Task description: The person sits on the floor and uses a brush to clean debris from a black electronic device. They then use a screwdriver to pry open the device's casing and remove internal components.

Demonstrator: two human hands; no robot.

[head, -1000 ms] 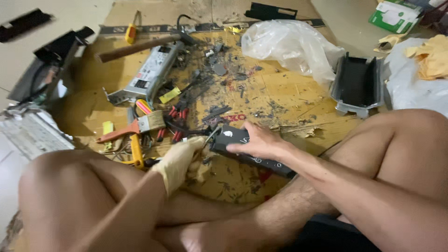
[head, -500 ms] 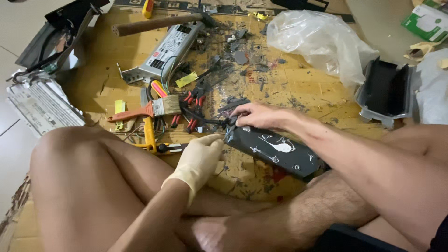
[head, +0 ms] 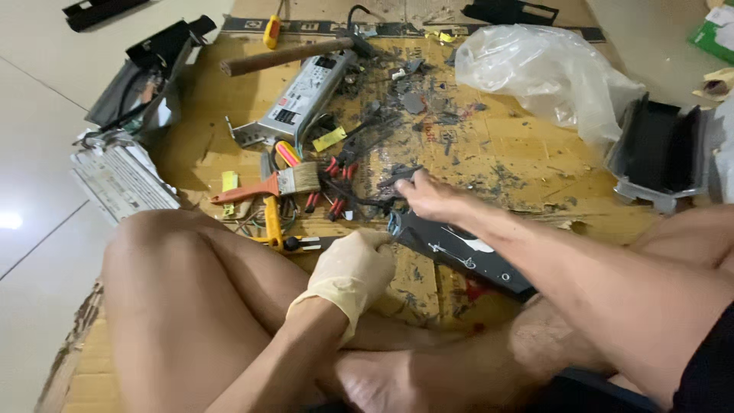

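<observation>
I sit on a cardboard sheet (head: pixel 505 145) with my legs drawn up. A long black metal casing (head: pixel 459 251) lies slanted in front of my knees. My left hand (head: pixel 352 268), in a pale rubber glove, is curled against the casing's near left end and grips it. My bare right hand (head: pixel 430 197) reaches over that same end and pinches a dark strip (head: pixel 397 177) that lies among black wires with red connectors (head: pixel 336 187). Part of the casing is hidden under my right forearm.
An orange-handled paintbrush (head: pixel 264 186) and a yellow-handled tool (head: pixel 272 222) lie left of my hands. Farther back are a silver power supply box (head: pixel 302 95), a hammer (head: pixel 287 55) and a clear plastic bag (head: pixel 543 69). A black tray (head: pixel 661 153) stands right, a white finned unit (head: pixel 122 180) left.
My right hand has slid off the casing's top to its left end and onto the dark strip. My gloved left hand has closed in on that end.
</observation>
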